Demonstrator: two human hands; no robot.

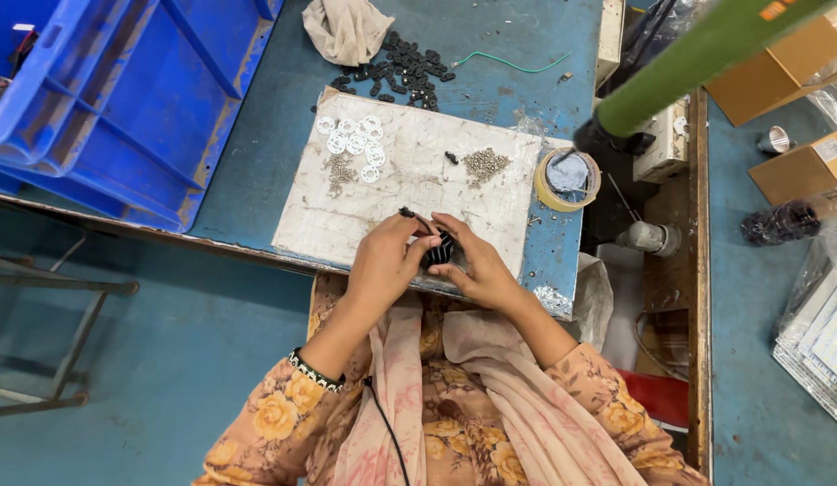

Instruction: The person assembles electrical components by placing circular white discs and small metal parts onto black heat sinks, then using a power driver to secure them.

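Observation:
Both hands meet at the near edge of a worn white board (409, 193) on a blue bench. Between them is a small black ribbed part (439, 250). My left hand (382, 263) grips its left side and also pinches a thin dark tool (416, 217) that points up and left. My right hand (477, 263) cups the part from the right, fingers curled over it. On the board lie white ring washers (355, 139), a heap of small metal screws (484, 164), another scatter of metal bits (339, 171) and one loose black piece (451, 157).
A pile of black parts (402, 68) and a beige cloth (346, 27) lie beyond the board, with a green wire (513, 65). A tape roll (568, 178) sits at the board's right. Blue crates (121, 99) stand left. A green cylinder (697, 58) hangs over cardboard boxes (801, 166) at right.

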